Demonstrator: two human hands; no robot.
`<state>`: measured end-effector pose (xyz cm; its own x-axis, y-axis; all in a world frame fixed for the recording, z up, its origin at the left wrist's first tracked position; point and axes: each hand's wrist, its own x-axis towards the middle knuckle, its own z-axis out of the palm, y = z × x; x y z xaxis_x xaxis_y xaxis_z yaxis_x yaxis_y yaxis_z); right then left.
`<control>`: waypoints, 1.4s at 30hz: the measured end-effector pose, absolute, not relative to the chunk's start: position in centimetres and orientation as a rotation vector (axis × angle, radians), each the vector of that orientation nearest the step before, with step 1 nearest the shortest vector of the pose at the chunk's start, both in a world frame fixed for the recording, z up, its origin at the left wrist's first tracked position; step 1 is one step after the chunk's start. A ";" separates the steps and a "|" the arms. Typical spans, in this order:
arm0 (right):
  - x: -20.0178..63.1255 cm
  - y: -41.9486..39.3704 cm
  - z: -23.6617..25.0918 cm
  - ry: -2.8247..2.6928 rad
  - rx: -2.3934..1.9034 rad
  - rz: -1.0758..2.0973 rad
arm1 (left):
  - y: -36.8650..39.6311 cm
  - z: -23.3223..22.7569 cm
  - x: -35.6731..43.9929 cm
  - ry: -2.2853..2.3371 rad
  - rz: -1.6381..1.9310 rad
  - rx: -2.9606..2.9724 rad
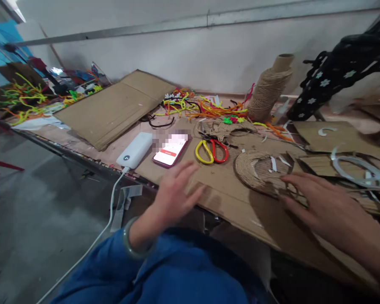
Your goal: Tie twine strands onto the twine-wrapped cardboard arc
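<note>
In the head view, your left hand (pixel 175 192) extends forward, fingers spread, with the phone (pixel 172 153) at its twelve o'clock. Your right hand (pixel 323 202) arches, thumb and fingers apart, the twine coil (pixel 244 171) at its ten o'clock; contact is unclear.

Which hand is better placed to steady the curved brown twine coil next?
Probably the right hand: it is close beside the curved brown twine coil, though contact is unclear. The left hand is farther away, nearer the maroon-edged smartphone.
</note>
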<state>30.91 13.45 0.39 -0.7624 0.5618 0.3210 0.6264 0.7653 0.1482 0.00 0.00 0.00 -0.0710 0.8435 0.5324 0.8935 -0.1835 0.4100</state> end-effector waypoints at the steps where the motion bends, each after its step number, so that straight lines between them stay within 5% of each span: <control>1: 30.6 13.7 0.1 -2.731 -0.896 -0.361 | 0.0 0.0 1.3 -1.908 -1.145 -2.189; 25: 27.4 15.1 -0.2 -2.812 -0.978 0.014 | 7.8 4.4 9.5 -1.521 -1.463 -3.024; 33: 24.6 15.2 -0.3 -2.833 -1.055 -0.018 | 9.7 4.1 9.2 -2.074 -2.265 -2.501; 42: 24.8 14.8 0.1 -2.768 -1.163 -0.035 | 11.0 3.0 7.9 -2.383 -2.432 -2.111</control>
<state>24.85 14.84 0.12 -0.6916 0.7093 0.1366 0.7125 0.7009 -0.0325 7.87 10.99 3.04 -0.1913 0.9787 0.0750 0.0552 -0.0656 0.9963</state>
